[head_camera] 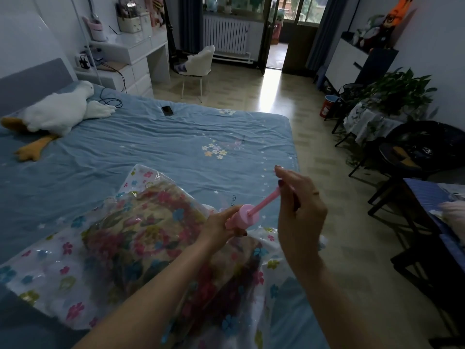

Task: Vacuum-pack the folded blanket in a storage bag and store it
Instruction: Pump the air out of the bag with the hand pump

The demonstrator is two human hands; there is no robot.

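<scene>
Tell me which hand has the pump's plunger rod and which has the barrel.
The right hand pinches the pink pump's drawn-out rod; the left hand grips its barrel over the storage bag.

Dim room, daylight glare from the balcony door (pixel 276 34); wide-angle edges bend.
</scene>
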